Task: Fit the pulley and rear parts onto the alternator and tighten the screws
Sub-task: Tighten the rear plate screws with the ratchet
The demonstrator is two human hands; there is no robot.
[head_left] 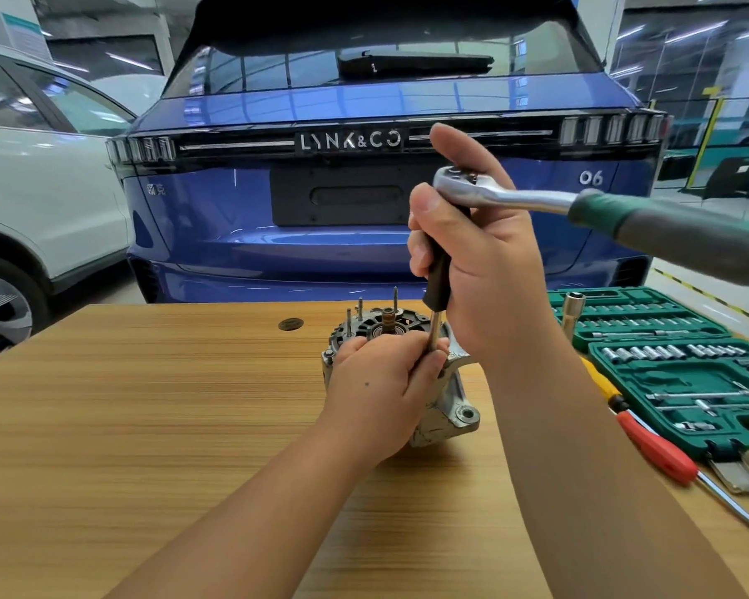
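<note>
The alternator (459,415) stands on the wooden table (169,404), rear end up, with thin studs and its shaft sticking upward. My left hand (381,382) wraps over its top and pinches the thin steel shaft of a driver extension (434,335) near its tip. My right hand (481,261) grips the black handle of that extension. A ratchet wrench (580,205) with a green and grey handle sits on top of the extension, its handle pointing right. The screw under the tip is hidden by my fingers.
An open green socket set case (684,373) lies at the table's right. Next to it lie a red-handled screwdriver (653,447) and a yellow-handled tool (597,382). A blue car (364,235) stands just behind the table, a white car (40,201) to the left.
</note>
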